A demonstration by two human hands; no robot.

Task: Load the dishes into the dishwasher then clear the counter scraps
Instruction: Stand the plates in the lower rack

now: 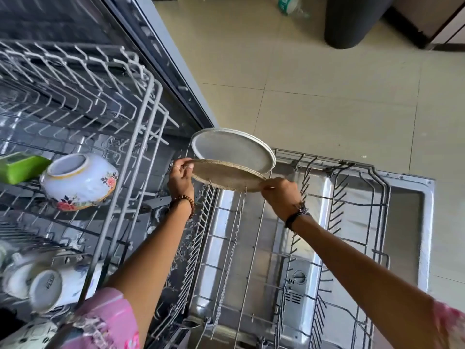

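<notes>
Two racks (pixel 327 222) extend over beige floor (pixel 314 96); left hand (pixel 180 180) and right hand (pixel 280 195) pinch opposite rims of plate (pixel 226 176) between them.

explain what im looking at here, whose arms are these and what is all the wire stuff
This is one picture from a camera worn on a person's head, looking down at their own arms. There is no robot. The wire stuff is an open dishwasher: the upper rack is pulled out on the left, and the lower rack sits over the open door. The left hand and the right hand each pinch an edge of a speckled beige plate, holding it at the lower rack's far end. Just behind it stands a white plate. In the upper rack lie an upturned floral bowl, a green container and some blurred cups.
</notes>
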